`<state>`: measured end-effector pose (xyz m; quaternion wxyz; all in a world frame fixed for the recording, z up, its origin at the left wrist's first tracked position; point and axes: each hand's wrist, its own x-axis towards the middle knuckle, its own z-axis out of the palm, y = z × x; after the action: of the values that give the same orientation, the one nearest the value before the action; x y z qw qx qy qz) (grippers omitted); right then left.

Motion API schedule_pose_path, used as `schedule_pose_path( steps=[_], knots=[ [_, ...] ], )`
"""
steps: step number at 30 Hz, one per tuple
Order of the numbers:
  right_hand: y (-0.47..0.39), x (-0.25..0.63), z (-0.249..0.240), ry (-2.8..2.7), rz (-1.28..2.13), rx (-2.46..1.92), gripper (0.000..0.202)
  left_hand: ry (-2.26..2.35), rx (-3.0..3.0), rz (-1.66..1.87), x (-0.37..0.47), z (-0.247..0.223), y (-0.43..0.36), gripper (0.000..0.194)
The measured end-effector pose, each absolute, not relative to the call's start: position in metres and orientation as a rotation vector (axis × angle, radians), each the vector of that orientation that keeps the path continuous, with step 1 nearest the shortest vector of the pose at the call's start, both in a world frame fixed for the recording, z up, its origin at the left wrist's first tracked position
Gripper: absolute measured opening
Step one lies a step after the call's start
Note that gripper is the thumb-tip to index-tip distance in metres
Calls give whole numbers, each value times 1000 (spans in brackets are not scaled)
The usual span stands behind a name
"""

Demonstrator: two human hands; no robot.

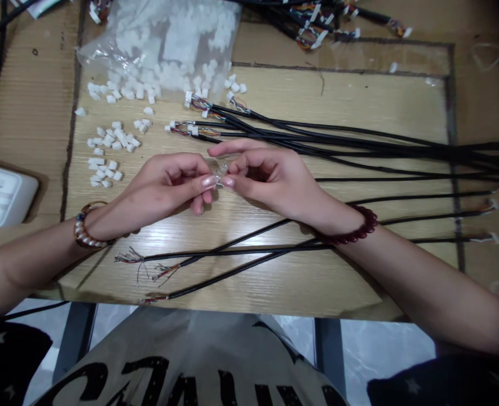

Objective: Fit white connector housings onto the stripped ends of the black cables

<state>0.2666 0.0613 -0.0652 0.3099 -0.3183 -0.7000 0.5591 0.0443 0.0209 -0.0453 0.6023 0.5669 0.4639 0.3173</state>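
Note:
My left hand (175, 183) and my right hand (270, 172) meet over the middle of the board, thumbs and forefingers pinched close together. Between the fingertips show thin wire ends (224, 168) with small shiny tips, pinched by my right hand. What my left fingertips grip is mostly covered; I cannot tell its kind. A black cable (359, 179) runs out to the right from behind my right hand. Below the hands lie several black cables (241, 250) with bare, fanned wire ends (128, 257) at the left.
Loose white connector housings (116, 137) lie in small groups left of my hands. Behind them is a clear plastic bag (168, 45) of more housings. Cables with white plugs (193, 130) stretch rightward above my hands. A white box-shaped device (4, 194) stands at the left, another cable bundle (312, 25) at the back.

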Motion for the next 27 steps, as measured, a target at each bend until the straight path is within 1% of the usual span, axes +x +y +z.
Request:
schedule_pose_path(
  steps=[8, 14, 27],
  knots=[
    [60, 265, -62, -1825, 1483, -874, 20, 964, 1173, 759, 42, -49, 24, 30],
    [60, 264, -63, -1807, 1501, -885, 24, 980, 1213, 729, 42, -47, 24, 31],
    [60, 265, -63, -1841, 1484, -844, 17, 1008, 1329, 705, 41, -46, 24, 35]
  ],
)
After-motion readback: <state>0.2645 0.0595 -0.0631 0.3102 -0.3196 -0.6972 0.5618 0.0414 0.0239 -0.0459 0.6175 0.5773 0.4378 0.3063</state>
